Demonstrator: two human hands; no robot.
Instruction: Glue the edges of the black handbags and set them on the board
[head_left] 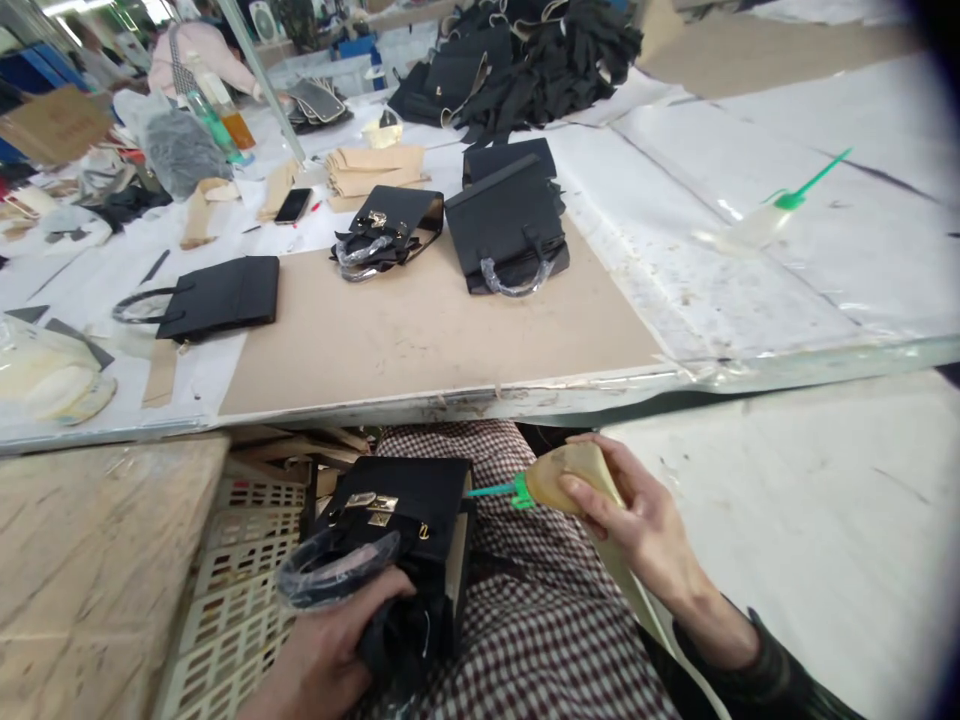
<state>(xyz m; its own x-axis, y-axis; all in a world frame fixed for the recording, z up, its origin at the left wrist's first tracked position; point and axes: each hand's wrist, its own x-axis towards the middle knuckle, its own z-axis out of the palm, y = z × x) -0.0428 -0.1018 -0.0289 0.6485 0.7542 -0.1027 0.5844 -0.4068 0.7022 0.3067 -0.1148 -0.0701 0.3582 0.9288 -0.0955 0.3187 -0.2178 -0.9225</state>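
Observation:
On my lap rests a black handbag (427, 500) with gold hardware and a plastic-wrapped handle (337, 570). My left hand (337, 630) grips it from below, near the handle; part of the fingers is hidden behind black material. In my right hand (637, 515) is a squeeze bottle (566, 478) of yellowish liquid, held on its side. Its thin green nozzle (491, 490) points left, and the tip meets the bag's open side edge. A checkered cloth (555, 610) covers my lap beneath the bag.
Black handbags (225, 295) lie on the worktable (420, 350) ahead. A second nozzle bottle (757, 222) lies at right. Black pieces (540, 70) are heaped at the back. A plastic crate (240, 560) stands at my left, beside a wooden board (90, 560). A person (199, 60) works far left.

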